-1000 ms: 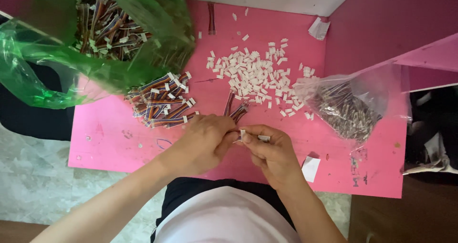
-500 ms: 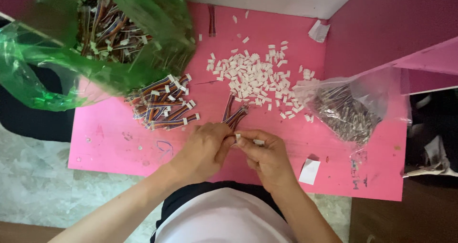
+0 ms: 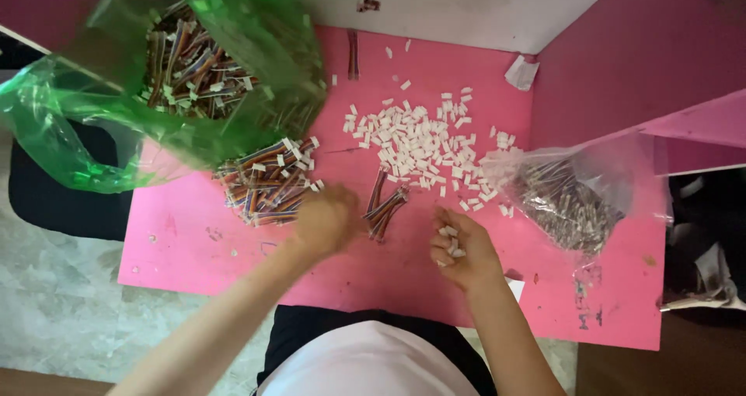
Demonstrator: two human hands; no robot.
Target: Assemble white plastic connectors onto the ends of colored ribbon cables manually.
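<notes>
left hand (image 3: pixel 326 221) and right hand (image 3: pixel 462 250) now apart

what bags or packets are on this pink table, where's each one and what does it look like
Green plastic bag: far left corner, translucent, crumpled, open, full of multicoloured wire bundles.
Clear plastic bag: right side, crinkled, holding dark thin wires.
No labels, signs or screens in view.

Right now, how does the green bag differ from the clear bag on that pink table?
The green bag is tinted green and gapes wide at the table's left corner; the clear bag is colourless and lies slumped at the right edge. The green bag looks far larger and holds multicoloured wire bundles; the clear bag holds a smaller, darker heap. Both are thin see-through plastic, and neither hand touches them.
</notes>
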